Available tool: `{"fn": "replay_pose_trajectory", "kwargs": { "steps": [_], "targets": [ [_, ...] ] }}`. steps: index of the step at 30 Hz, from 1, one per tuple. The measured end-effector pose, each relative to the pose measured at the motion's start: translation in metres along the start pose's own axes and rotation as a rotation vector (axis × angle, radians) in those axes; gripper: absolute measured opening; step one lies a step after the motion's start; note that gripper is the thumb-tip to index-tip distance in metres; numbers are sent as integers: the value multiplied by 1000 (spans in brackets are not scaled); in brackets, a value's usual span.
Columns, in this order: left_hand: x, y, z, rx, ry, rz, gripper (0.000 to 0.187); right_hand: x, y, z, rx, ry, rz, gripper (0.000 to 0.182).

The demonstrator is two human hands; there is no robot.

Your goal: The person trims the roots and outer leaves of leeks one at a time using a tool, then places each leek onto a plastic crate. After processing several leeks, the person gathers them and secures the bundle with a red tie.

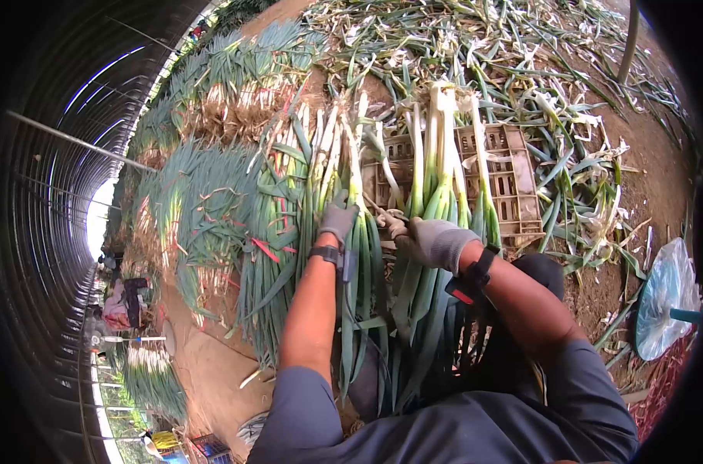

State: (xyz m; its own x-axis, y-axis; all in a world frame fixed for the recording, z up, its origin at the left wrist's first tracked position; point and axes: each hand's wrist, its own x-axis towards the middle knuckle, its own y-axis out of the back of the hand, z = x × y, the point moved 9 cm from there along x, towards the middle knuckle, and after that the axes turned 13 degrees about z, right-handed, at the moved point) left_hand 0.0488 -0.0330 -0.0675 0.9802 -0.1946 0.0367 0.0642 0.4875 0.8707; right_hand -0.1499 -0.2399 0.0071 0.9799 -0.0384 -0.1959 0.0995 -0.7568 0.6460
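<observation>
Both hands wear grey gloves. My left hand (338, 219) lies on green onion stalks (354, 174) at the left pile, its fingers bent round or against them; the grip itself is partly hidden. My right hand (432, 241) is closed over the leaves just below a group of thick green onions (446, 155), its fingertips pointing left; what lies inside them is hard to make out. These onions rest white ends up across a brown plastic crate (514, 182), with their leaves hanging toward my body.
Bundled green onions (204, 189) with red ties cover the ground at left. Loose trimmings (568, 147) are strewn behind and right of the crate. A clear plastic bag (667, 298) is at far right. A metal pole (629, 46) stands at the top right.
</observation>
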Motion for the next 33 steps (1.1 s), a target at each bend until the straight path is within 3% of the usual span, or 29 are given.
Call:
{"fn": "replay_pose_trajectory", "kwargs": {
  "steps": [2, 3, 6, 10, 15, 19, 22, 26, 28, 30, 33],
  "targets": [
    [-29, 19, 35, 252, 49, 42, 72, 0, 2, -12, 9, 3, -51, 67],
    [-39, 30, 62, 520, -208, 258, 65, 0, 0, -15, 13, 2, -65, 67],
    [-62, 36, 98, 583, -302, 206, 59, 6, -3, -15, 7, -12, -52, 63],
    [-58, 9, 71, 699, -235, 203, 51, 12, -9, -21, 86, -38, -52, 62],
    [-35, -14, 60, 689, -135, 222, 44, 18, -20, -14, 54, -22, -34, 65],
    [-28, -22, 47, 686, -40, 138, 64, 16, -12, -11, 39, 26, 67, 66],
    [-27, -15, 47, 585, 56, 32, 49, 19, -19, -6, 77, 6, 1, 65],
    [-23, 11, 56, 282, 177, -25, 72, 14, -10, -6, 128, -17, 27, 69],
    [-16, 23, 62, 7, 33, 46, 85, 20, -12, -2, 152, 2, 108, 68],
    [-39, 43, 88, 4, 48, -91, 81, 25, -14, -2, 155, 1, 146, 68],
    [-44, 32, 51, 60, -53, -35, 77, 32, -20, -3, 141, 74, 197, 66]
  ]
}}
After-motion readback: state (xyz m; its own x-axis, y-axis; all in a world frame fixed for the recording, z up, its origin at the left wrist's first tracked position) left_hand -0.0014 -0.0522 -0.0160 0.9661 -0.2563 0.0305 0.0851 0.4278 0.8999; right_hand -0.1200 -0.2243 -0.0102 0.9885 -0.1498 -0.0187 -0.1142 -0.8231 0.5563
